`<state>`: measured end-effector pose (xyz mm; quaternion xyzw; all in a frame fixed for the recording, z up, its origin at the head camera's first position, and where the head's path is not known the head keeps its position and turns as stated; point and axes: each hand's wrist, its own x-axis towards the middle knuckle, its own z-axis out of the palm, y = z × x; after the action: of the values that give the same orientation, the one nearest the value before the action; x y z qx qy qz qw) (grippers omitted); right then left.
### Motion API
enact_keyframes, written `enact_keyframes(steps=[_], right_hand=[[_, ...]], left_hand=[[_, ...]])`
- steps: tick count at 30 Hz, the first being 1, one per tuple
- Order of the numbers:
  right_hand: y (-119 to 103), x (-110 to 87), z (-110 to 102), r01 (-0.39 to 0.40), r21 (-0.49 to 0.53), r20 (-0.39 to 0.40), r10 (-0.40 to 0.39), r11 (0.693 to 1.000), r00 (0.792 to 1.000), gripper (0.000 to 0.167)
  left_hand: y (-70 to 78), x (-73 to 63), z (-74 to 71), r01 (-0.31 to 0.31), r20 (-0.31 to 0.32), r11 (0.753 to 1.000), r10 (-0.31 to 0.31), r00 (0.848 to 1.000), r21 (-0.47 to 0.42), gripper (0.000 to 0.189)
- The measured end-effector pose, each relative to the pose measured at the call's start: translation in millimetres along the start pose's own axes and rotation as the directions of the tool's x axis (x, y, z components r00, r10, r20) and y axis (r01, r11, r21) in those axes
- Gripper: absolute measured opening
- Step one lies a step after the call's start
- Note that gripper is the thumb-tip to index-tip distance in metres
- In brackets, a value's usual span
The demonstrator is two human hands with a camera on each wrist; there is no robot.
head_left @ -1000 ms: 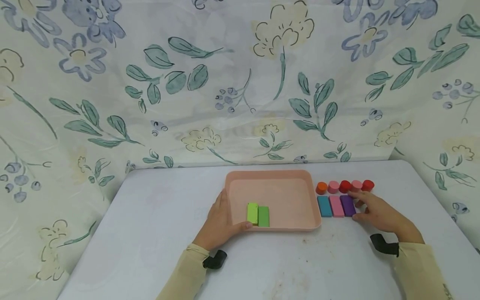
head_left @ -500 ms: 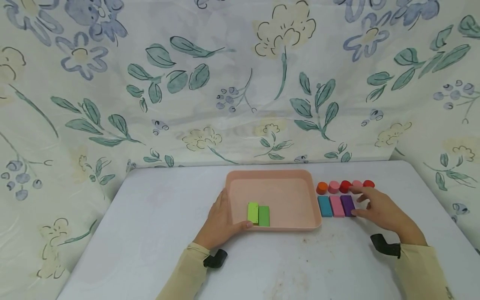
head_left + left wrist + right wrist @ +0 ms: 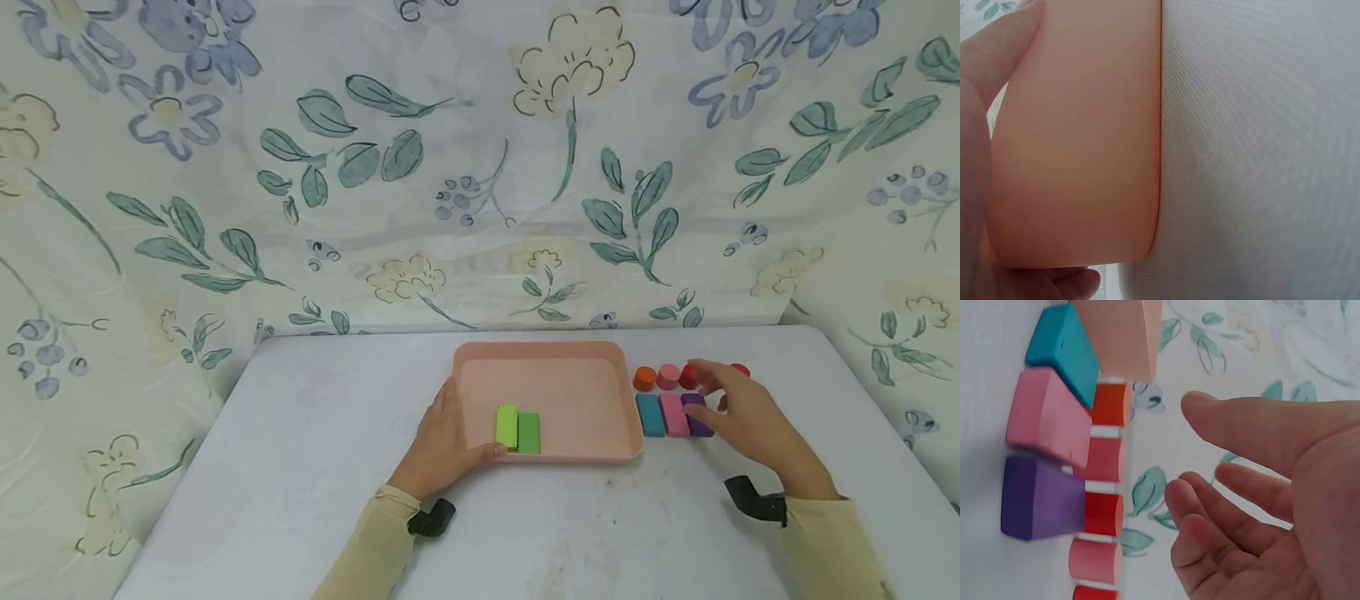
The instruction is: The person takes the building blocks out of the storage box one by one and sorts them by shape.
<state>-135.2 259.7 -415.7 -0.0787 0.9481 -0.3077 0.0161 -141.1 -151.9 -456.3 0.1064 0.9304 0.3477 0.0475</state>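
My left hand [image 3: 437, 439] grips the near-left corner of a peach plastic tray [image 3: 577, 400]. Its thumb lies over the front rim and its fingers run along the left side. Inside the tray, a lime-green block [image 3: 507, 427] and a green block [image 3: 529, 433] lie side by side. My right hand [image 3: 750, 421] hovers over the purple block [image 3: 1041, 499], fingers apart and holding nothing. To the left of the purple block are a pink block [image 3: 674, 415] and a teal block [image 3: 650, 415]. Behind them, orange, pink and red cylinders stand in a row, partly hidden by the hand.
The orange cylinder [image 3: 645, 378] and a pink cylinder [image 3: 668, 377] stand beside the tray's right wall. A white table [image 3: 330, 417] carries everything, with small brown stains at its front. Flower-patterned cloth [image 3: 480, 167] hangs behind and at the sides.
My right hand has lifted off the purple block's right side and moved left over it, now covering one pink cylinder. The left hand and the tray have stayed in place.
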Motion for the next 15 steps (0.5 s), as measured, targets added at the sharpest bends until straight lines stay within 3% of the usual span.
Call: enact_keyframes(steps=[15], right_hand=[[-26,3.3,22,0.076,0.097,-0.005,-0.075,0.992,0.997,0.059]], left_hand=[[-0.5,0.7,1.5,0.007,-0.004,1.000,-0.007,1.000,0.018,0.131]])
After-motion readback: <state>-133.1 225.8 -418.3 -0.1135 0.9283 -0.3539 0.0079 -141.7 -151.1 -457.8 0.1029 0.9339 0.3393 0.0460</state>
